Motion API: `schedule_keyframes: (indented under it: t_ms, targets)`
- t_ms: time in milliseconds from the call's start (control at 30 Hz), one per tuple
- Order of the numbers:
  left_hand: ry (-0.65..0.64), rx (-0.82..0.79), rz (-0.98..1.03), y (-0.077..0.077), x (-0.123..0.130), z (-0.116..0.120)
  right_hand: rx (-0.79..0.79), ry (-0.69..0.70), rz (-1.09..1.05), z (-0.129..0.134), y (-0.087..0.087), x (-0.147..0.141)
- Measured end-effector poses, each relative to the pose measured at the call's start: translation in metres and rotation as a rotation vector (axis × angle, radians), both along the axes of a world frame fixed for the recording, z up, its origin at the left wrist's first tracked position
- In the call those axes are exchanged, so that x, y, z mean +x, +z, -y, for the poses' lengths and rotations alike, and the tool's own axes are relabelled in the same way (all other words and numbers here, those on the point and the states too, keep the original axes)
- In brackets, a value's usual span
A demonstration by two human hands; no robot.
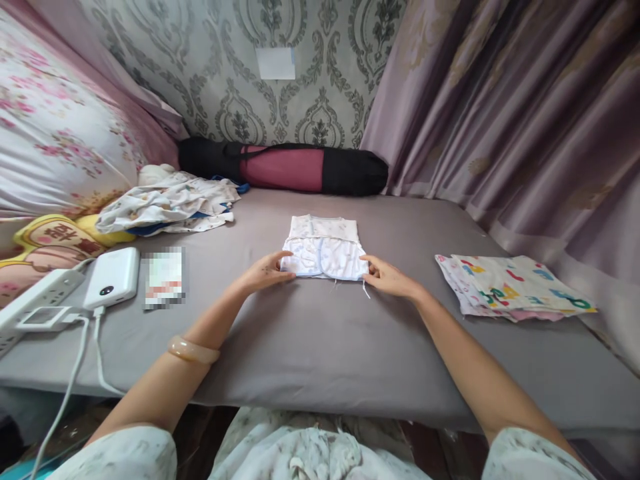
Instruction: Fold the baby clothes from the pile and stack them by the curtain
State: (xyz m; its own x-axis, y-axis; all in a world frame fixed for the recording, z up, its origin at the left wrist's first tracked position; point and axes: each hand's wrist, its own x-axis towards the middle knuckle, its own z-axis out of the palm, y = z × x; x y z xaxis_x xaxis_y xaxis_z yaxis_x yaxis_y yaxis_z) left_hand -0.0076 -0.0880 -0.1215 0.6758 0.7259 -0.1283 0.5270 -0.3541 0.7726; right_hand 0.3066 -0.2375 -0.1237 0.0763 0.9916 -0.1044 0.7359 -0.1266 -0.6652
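A small white baby shirt (325, 250) with light blue edging lies on the grey bed sheet in front of me, its sleeves tucked in and its upper part folded over. My left hand (267, 272) pinches the shirt's near left corner between thumb and fingers. On the other side, my right hand (387, 275) grips the near right corner the same way. Thin white tie strings hang from the near edge beside my right hand. The cloth rests flat on the sheet between both hands.
Folded printed clothes (520, 287) lie at the right. To the left are a crumpled clothes pile (170, 200), a white power bank (113, 277), a power strip (40, 307) with cables and a blurred packet (164, 277). A long black and maroon bag (283, 168) lies along the wall.
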Motion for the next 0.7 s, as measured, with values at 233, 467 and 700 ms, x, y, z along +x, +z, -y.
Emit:
schedule_keyframes:
  t_ms: [233, 467, 700]
  targets:
    - [-0.144, 0.442, -0.051, -0.016, -0.003, -0.002, 0.190, 0.166, 0.488, 0.009, 0.001, -0.006]
    - [-0.188, 0.818, -0.127, -0.016, -0.004, -0.005, 0.358, 0.241, 0.718, 0.000, 0.006, -0.008]
    - [-0.464, 0.626, -0.049, -0.017, 0.000, -0.024, 0.323, 0.463, 0.489, -0.015, -0.007, 0.000]
